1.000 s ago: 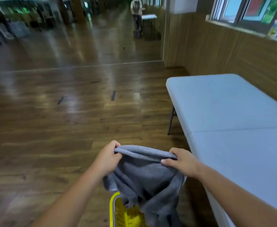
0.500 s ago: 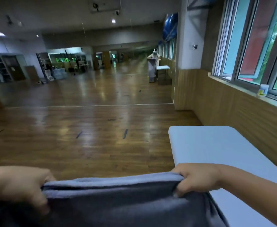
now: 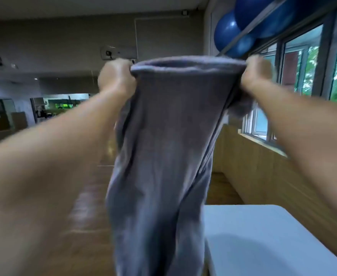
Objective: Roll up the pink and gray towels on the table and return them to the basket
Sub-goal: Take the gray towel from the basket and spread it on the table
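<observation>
Left hand (image 3: 117, 76) and right hand (image 3: 257, 73) are gripping the top corners of the gray towel (image 3: 163, 156), fingers curled round its hem. The towel is hanging in the air, beside the table (image 3: 273, 236). Blue balls (image 3: 243, 26) are sitting above the windows (image 3: 313, 66).

Raised high — left hand (image 3: 116, 76) and right hand (image 3: 257, 73) apparently clenched.

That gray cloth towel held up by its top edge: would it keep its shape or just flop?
Probably very floppy: the gray cloth towel hangs in loose vertical folds below the left hand and right hand, which grip its top edge. It seems light for its size, since grips at just the two ends carry all of it.
</observation>
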`<state>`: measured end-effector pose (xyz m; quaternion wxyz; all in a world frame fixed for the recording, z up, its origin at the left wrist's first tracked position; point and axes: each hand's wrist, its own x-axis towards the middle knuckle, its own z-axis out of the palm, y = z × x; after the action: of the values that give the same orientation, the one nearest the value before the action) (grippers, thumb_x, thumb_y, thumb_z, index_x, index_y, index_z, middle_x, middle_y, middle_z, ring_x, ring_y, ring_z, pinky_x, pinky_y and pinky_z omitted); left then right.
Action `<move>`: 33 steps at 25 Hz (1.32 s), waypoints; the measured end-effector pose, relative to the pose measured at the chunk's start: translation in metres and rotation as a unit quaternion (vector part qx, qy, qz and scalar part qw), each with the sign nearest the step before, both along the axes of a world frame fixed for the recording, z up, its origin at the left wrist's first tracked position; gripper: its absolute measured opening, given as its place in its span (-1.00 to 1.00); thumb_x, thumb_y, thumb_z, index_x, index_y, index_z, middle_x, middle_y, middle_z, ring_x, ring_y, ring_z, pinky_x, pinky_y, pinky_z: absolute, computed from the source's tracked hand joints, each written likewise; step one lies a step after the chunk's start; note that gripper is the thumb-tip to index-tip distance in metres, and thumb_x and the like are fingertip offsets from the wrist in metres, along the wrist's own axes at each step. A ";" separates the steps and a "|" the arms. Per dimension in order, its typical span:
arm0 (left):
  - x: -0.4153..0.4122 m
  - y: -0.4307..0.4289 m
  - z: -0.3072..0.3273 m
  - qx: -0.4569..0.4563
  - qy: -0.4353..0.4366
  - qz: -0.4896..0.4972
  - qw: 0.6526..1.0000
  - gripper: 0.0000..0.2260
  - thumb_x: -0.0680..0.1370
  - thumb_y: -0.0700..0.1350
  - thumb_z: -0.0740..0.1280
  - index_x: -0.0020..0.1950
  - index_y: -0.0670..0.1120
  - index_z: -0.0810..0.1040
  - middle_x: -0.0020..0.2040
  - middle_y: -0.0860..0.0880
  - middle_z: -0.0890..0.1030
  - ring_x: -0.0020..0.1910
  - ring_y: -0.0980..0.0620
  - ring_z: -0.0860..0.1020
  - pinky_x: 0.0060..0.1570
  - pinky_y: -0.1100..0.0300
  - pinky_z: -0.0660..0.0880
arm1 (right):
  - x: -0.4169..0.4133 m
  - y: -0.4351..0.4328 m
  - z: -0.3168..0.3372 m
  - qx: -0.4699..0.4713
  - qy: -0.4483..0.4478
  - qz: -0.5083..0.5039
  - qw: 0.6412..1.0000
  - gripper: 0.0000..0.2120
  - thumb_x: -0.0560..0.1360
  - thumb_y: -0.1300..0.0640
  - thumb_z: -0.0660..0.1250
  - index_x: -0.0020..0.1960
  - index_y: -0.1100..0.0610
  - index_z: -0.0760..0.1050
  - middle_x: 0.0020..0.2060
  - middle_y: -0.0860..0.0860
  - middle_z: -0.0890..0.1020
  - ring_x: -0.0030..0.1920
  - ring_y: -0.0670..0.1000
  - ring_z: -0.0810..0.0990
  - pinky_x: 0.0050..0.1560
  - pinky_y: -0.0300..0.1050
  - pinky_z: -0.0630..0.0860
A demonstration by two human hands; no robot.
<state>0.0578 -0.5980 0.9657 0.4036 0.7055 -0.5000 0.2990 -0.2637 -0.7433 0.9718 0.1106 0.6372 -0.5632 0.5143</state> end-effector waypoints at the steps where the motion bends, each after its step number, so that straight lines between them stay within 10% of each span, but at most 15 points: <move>1: -0.014 -0.005 0.027 -0.040 -0.034 -0.007 0.999 -0.81 0.50 -0.06 0.27 0.03 -0.01 0.63 -0.01 -0.14 0.67 0.00 -0.26 0.61 -0.15 0.01 0.46 | -0.026 -0.003 0.039 -0.048 -0.028 -0.018 0.998 -0.71 0.55 0.28 0.13 0.13 0.35 0.56 0.07 0.39 0.60 0.10 0.35 0.59 0.06 0.14 0.51; 6: -0.064 -0.024 0.032 -0.087 -0.091 -0.008 0.992 -0.72 0.51 0.11 0.25 0.02 -0.04 0.60 -0.04 -0.19 0.65 -0.02 -0.31 0.59 -0.17 -0.02 0.44 | -0.127 -0.002 0.061 -0.105 0.051 -0.096 0.989 -0.74 0.53 0.26 0.12 0.04 0.25 0.56 -0.03 0.39 0.59 -0.01 0.37 0.58 -0.01 0.15 0.49; 15: -0.177 -0.015 -0.239 0.254 -0.100 -0.033 0.961 -0.97 0.49 -0.09 0.34 -0.10 0.04 0.55 -0.10 -0.05 0.63 -0.11 -0.17 0.59 -0.21 0.07 0.48 | -0.302 -0.008 -0.243 0.149 0.196 -0.008 0.969 -0.76 0.34 0.18 0.30 -0.04 -0.07 0.51 -0.17 0.09 0.63 -0.13 0.18 0.62 -0.15 -0.03 0.52; 23: -0.250 0.069 -0.475 0.434 -0.073 -0.051 0.897 -0.90 0.51 -0.10 0.28 -0.05 0.09 0.54 -0.14 0.03 0.39 -0.02 -0.08 0.55 -0.21 0.08 0.48 | -0.406 0.063 -0.471 0.343 0.337 0.038 0.876 -0.87 0.43 0.21 0.25 -0.17 -0.02 0.41 -0.19 -0.02 0.53 -0.11 0.10 0.54 -0.25 -0.08 0.42; 33: -0.271 0.197 -0.592 0.508 0.032 -0.087 0.857 -0.56 0.47 -0.15 0.24 0.17 0.37 0.54 0.00 0.12 0.55 0.06 0.02 0.58 -0.14 0.14 0.46 | -0.503 0.215 -0.572 0.469 0.332 0.027 0.818 -0.59 0.42 0.22 0.15 0.07 -0.25 0.47 -0.01 -0.14 0.64 -0.07 -0.01 0.60 -0.15 -0.16 0.48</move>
<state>-0.2136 -0.4011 0.3735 0.0294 0.7753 -0.6284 -0.0552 -0.7671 -0.5288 0.4000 -0.0347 0.7590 -0.6482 -0.0517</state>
